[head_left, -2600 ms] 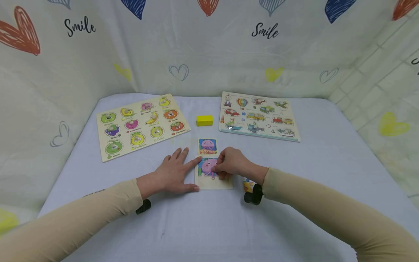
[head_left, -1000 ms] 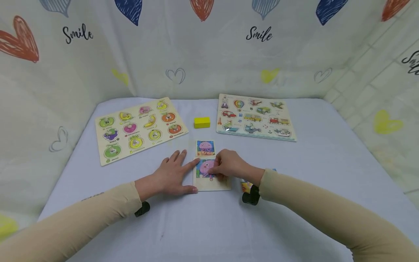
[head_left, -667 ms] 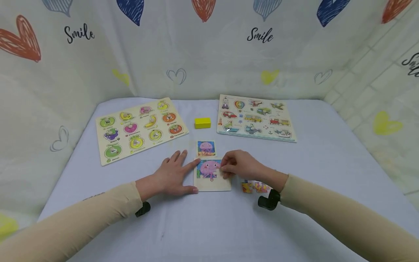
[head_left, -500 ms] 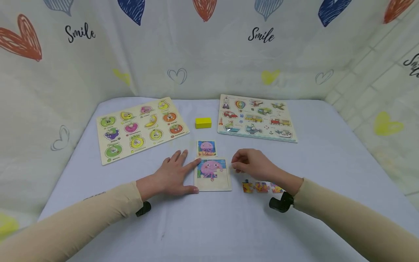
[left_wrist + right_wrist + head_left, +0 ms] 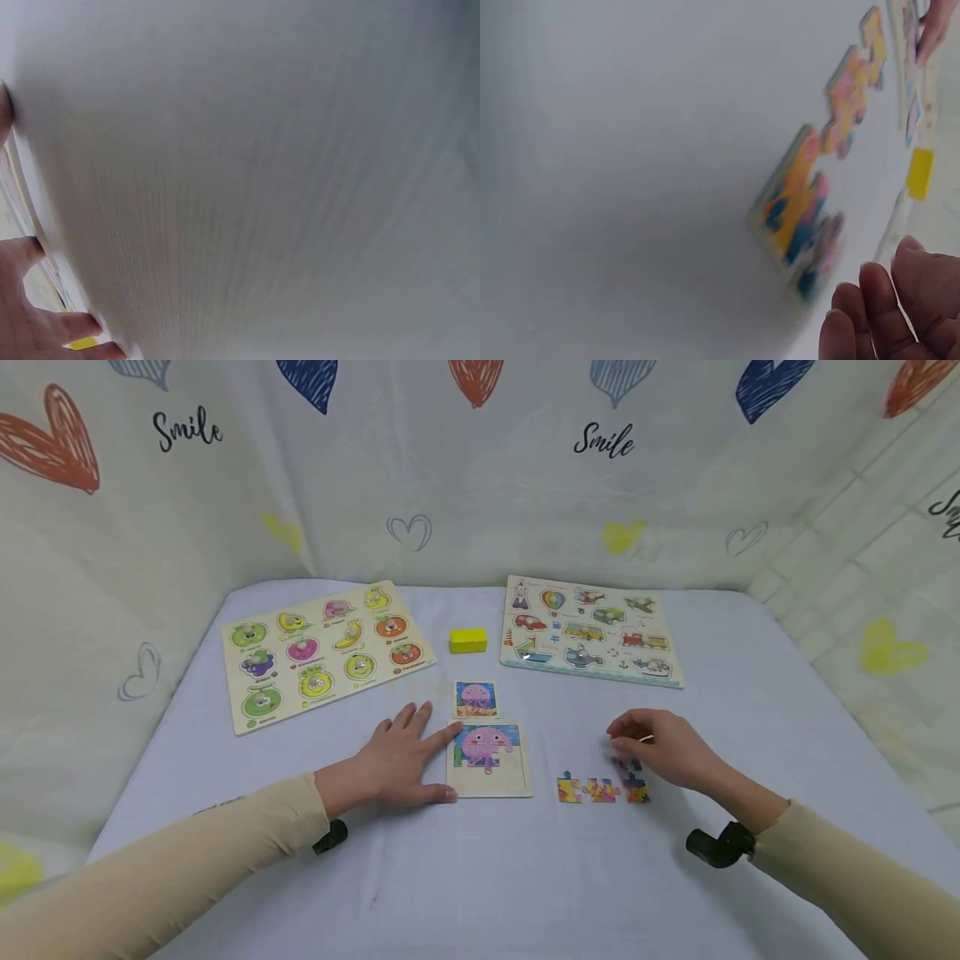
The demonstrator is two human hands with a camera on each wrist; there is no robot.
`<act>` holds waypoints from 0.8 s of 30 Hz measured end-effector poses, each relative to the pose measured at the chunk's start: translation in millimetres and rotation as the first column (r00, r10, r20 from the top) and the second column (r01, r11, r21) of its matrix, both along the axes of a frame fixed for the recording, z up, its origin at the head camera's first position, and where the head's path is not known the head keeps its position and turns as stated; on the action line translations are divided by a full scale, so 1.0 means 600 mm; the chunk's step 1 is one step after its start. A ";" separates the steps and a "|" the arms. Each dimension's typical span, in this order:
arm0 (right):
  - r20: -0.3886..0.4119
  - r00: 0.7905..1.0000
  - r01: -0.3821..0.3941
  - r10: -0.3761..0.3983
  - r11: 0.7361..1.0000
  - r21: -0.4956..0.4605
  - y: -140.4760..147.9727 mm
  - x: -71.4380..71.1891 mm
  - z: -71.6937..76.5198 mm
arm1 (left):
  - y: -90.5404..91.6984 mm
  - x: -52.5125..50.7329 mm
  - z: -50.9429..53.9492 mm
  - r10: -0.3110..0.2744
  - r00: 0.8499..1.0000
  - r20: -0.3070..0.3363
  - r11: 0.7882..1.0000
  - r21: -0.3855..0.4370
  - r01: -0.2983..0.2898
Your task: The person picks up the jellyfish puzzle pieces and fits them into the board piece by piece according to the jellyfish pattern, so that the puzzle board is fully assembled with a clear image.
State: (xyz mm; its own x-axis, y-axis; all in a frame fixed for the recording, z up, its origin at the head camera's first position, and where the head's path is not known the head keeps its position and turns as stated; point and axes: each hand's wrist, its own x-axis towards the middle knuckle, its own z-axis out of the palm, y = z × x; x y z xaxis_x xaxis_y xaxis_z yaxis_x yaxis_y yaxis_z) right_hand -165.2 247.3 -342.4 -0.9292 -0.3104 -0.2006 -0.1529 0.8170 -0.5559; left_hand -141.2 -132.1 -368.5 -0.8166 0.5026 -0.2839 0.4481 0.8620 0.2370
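My left hand (image 5: 401, 760) lies flat with spread fingers, the index finger and thumb touching the left edge of a wooden puzzle tray (image 5: 510, 781). In the tray, joined pieces show most of a pink octopus (image 5: 483, 743) on blue; bare wood shows below and to the right. My right hand (image 5: 667, 747) hovers over loose jigsaw pieces at the right, fingers loosely bent and nothing seen between them. Beneath it lie a corner piece (image 5: 787, 206) and a blurred piece (image 5: 819, 259), partly hidden in the head view. Two more, a yellow piece (image 5: 568, 789) and a pink-yellow piece (image 5: 602, 790), lie left of these.
A small octopus picture card (image 5: 476, 699) touches or nearly touches the tray's far edge. Behind it stands a yellow block (image 5: 468, 641). A fruit puzzle board (image 5: 322, 652) lies back left, a vehicle puzzle board (image 5: 592, 631) back right. White cloth covers the table (image 5: 450, 885).
My right hand has left the octopus puzzle and moved right to above the loose pieces, uncovering the tray's right side and the pieces. The left hand stays in place.
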 end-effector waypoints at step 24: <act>0.025 1.000 -0.007 0.005 0.997 0.071 0.051 0.006 -0.026 | 0.003 -0.001 -0.001 0.011 1.000 0.005 1.000 -0.007 -0.011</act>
State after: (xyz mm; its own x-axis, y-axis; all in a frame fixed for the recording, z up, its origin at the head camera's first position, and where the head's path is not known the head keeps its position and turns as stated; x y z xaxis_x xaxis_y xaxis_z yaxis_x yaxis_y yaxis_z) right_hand -161.7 278.2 -357.9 -0.9220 -0.2998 -0.2449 -0.1448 0.8539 -0.4999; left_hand -141.7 -130.5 -368.8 -0.8204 0.4919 -0.2916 0.4376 0.8683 0.2336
